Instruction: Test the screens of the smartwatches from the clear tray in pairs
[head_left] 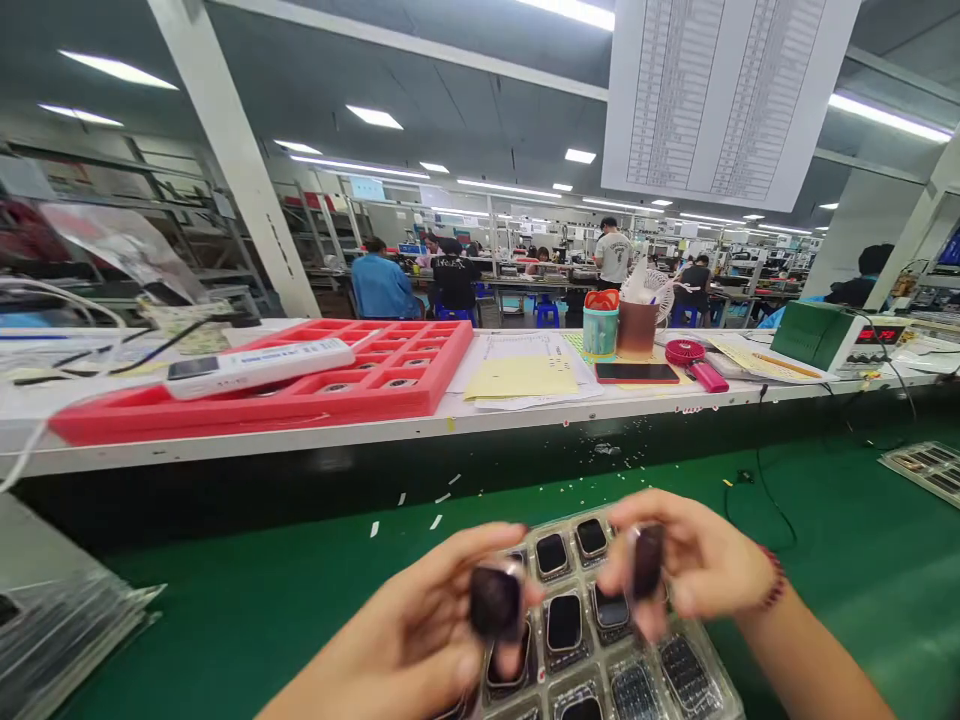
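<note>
The left hand (409, 635) holds a small dark smartwatch case (495, 603) in a narrow grip, pinched between thumb and fingers, and it hangs just above the left column of the clear blister tray (705, 665). The right hand (694, 565) holds a second dark watch case (648, 560) in the same kind of pinch, above the upper right part of the tray. Both pieces are blurred, so I cannot tell which face is turned up. Each piece stands with its long axis about upright, from 12 to 6 o'clock, like the long axis of the tray pockets.

The tray lies on the green surface (262, 590) between the two hands, low in the view and cut by the lower border. Some pockets in the middle already carry dark cases (564, 622), and the pockets toward 5 o'clock look different, with a fine grid pattern. From the left grip, the pocket at about 5 o'clock is the closest, touching or nearly touching the fingertips. From the right grip the nearest pockets lie at 7 o'clock.

There is free green surface at 9 o'clock and at 3 o'clock from the tray. At 8 o'clock, well apart, a stack of clear trays (60, 620) sits. At 12 o'clock a dark step rises to a white shelf with a red foam tray (300, 385), papers (521, 378) and a phone (636, 373)
</note>
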